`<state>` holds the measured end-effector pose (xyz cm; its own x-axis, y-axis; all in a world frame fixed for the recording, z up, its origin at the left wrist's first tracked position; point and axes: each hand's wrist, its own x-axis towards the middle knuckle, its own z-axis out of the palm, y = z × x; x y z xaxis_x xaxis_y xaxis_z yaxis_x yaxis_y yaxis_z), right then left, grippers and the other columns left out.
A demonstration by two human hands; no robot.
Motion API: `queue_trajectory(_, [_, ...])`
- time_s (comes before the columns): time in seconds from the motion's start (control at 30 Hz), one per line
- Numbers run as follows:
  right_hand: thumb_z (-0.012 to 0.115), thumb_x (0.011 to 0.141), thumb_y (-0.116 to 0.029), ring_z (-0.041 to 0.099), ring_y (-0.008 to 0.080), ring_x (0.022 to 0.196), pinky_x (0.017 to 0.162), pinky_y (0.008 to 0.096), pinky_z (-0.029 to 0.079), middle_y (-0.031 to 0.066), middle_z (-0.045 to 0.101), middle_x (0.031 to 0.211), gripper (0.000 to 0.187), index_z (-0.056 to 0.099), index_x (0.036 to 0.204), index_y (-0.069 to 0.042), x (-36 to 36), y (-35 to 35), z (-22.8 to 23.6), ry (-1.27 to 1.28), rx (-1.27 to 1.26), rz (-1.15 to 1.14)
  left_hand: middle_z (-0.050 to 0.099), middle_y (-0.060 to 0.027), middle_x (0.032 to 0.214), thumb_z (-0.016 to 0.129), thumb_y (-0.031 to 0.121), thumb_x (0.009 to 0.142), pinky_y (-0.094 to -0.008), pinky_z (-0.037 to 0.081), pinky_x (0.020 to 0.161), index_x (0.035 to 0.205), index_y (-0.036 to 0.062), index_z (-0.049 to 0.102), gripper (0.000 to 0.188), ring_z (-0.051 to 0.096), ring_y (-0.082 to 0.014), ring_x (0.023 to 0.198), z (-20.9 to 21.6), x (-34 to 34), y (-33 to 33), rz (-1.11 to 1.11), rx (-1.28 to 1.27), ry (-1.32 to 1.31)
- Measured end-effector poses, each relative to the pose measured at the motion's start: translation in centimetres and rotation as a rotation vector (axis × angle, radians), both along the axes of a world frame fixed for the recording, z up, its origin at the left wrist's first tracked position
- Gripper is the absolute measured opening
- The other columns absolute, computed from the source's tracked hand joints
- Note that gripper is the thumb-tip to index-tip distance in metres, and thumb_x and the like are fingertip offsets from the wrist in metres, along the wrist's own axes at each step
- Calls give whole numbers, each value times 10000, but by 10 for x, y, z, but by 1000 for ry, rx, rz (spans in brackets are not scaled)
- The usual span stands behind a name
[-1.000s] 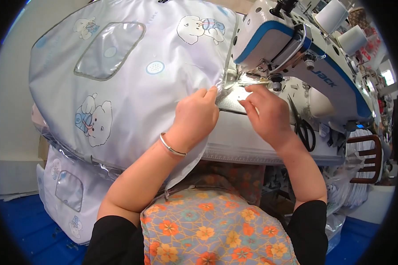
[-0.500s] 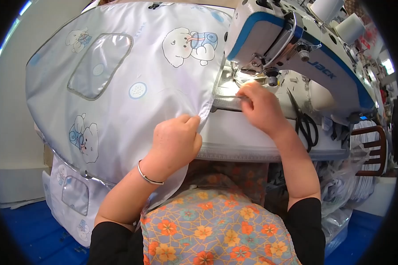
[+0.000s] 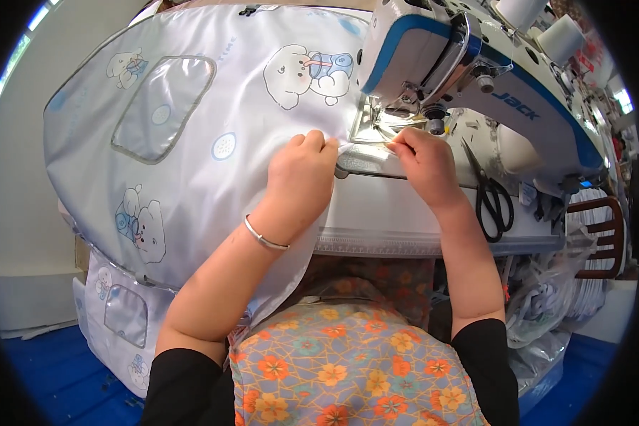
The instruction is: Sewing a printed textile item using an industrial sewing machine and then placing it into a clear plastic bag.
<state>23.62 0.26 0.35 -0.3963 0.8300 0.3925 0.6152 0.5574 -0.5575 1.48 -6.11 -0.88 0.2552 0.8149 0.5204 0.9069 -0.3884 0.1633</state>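
Observation:
White printed fabric [image 3: 199, 213] with cartoon puppies, a clear window panel [image 3: 165, 106] and dark edging is spread over the left of the sewing table. My left hand [image 3: 302, 177], a silver bangle at its wrist, is closed on the fabric's right edge, just left of the needle area. In front of the presser foot of a white and blue sewing machine [image 3: 394, 60], my right hand [image 3: 432, 167] pinches thumb and fingers together. Whatever lies between those fingertips is too small to make out. Between both hands shows the lit metal needle plate [image 3: 369, 135].
Black-handled scissors [image 3: 495, 206] lie on the table right of my right hand. Thread cones [image 3: 561, 41] stand behind the machine. A ruler strip [image 3: 376, 243] runs along the table's front edge. At the right are a brown chair [image 3: 607, 238] and clear plastic bags [image 3: 547, 305].
My left hand has moved up and slightly right along the fabric edge, closer to the needle plate. My right hand has shifted a little right, its fingers still pinched.

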Motion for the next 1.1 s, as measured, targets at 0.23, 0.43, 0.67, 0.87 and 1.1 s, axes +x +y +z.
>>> queue_trajectory(0.23, [712, 805, -40, 549, 233, 650, 612, 333, 452, 89, 643, 817, 68, 645, 812, -35, -8, -17, 6, 73, -40, 91, 561, -94, 847, 646, 34, 688, -353, 505, 635, 991, 4, 645, 305, 582, -253, 777, 5, -2, -20, -15, -59, -22])
queue_trajectory(0.43, [710, 774, -83, 625, 274, 783, 720, 375, 499, 100, 674, 878, 136, 719, 908, -63, -17, -18, 9, -81, 137, 275, 560, -98, 869, 657, 49, 692, -358, 504, 664, 1041, -6, 642, 353, 582, -257, 788, 9, -1, -18, -23, -53, -71])
queue_trajectory(0.67, [641, 819, -47, 644, 295, 728, 667, 384, 510, 118, 638, 790, 162, 698, 971, -48, -42, -6, 17, -178, 29, 231, 584, -106, 887, 635, 23, 716, -384, 507, 699, 1076, 9, 652, 361, 592, -284, 800, 9, -2, -22, -26, -18, -187])
queue_trajectory(0.87, [628, 883, -72, 616, 217, 702, 647, 322, 501, 92, 649, 931, 52, 642, 897, -24, -33, -3, 12, 14, 60, 246, 590, -108, 891, 629, 20, 728, -385, 513, 701, 1086, 13, 657, 359, 601, -288, 800, 11, -2, -24, -29, -28, -238])
queue_trajectory(1.1, [581, 980, -135, 509, 55, 784, 706, 211, 433, 64, 641, 1074, 139, 620, 861, -74, -18, -6, 16, 728, -770, 257, 582, -104, 882, 627, 31, 737, -374, 514, 676, 1066, 11, 656, 331, 606, -279, 798, 11, -5, -26, -33, -40, -222])
